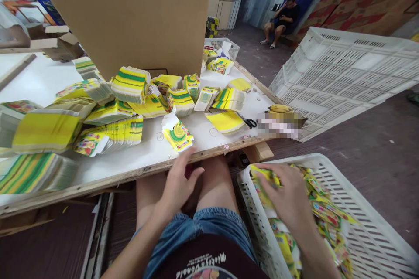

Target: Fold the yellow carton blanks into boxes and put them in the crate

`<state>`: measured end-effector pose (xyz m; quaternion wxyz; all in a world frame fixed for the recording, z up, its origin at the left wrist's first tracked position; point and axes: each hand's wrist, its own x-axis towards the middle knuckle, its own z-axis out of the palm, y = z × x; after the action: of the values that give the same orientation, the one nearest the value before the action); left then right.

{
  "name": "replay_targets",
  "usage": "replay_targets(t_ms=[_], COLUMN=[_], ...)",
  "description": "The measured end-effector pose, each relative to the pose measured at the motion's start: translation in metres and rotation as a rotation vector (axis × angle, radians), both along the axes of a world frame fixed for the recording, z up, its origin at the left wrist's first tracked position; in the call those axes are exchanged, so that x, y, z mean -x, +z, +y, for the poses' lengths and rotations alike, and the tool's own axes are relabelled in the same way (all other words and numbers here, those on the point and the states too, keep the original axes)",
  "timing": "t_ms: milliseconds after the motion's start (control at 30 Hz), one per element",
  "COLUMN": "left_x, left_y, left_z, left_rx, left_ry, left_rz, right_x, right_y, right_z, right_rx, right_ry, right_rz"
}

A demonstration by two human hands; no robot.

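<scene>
My left hand (180,183) hovers at the table's front edge above my lap, thumb and fingers apart, holding nothing. Just beyond its fingertips a small yellow and green printed carton (177,133) lies on the white table top, its white end flap open. On my right, my right hand (288,189) reaches into a white plastic basket (360,185). Its thumb and fingers close around a yellow packet (270,175), partly hidden and blurred. Many more small yellow, red and green packets (330,213) lie loose in that basket.
Stacks of flattened yellow cartons (46,130) cover the table's left and middle. Black scissors (250,122) and bananas (280,109) lie near the right corner. A tall cardboard box (131,17) stands behind. White crates (343,69) are stacked rightward; a person (286,17) sits beyond.
</scene>
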<state>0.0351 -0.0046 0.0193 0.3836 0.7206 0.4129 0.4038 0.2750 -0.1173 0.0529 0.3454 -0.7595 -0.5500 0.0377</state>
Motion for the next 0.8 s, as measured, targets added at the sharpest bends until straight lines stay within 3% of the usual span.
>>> replay_targets(t_ms=[33, 100, 200, 300, 433, 633, 800], left_x=[0.005, 0.015, 0.026, 0.033, 0.039, 0.037, 0.038], left_y=[-0.003, -0.012, -0.025, -0.029, -0.028, -0.035, -0.028], left_z=[0.014, 0.039, 0.06, 0.057, 0.045, 0.05, 0.032], left_rx=[-0.109, -0.232, -0.273, -0.272, -0.263, -0.379, -0.485], left_ry=[0.083, 0.168, 0.147, 0.116, 0.091, 0.134, 0.19], left_rz=[0.089, 0.237, 0.352, 0.331, 0.271, 0.3, 0.147], right_x=[-0.012, -0.025, -0.01, 0.029, 0.07, 0.09, 0.095], right_y=[0.002, 0.001, -0.005, -0.012, -0.018, -0.023, -0.026], right_z=[-0.005, -0.011, -0.005, 0.013, 0.037, 0.049, 0.047], right_rx=[0.007, 0.033, 0.073, 0.118, 0.12, 0.117, 0.108], right_ry=[-0.105, -0.16, 0.009, 0.136, 0.209, 0.327, 0.245], right_rz=[-0.128, -0.205, 0.061, 0.42, 0.644, 0.834, 0.962])
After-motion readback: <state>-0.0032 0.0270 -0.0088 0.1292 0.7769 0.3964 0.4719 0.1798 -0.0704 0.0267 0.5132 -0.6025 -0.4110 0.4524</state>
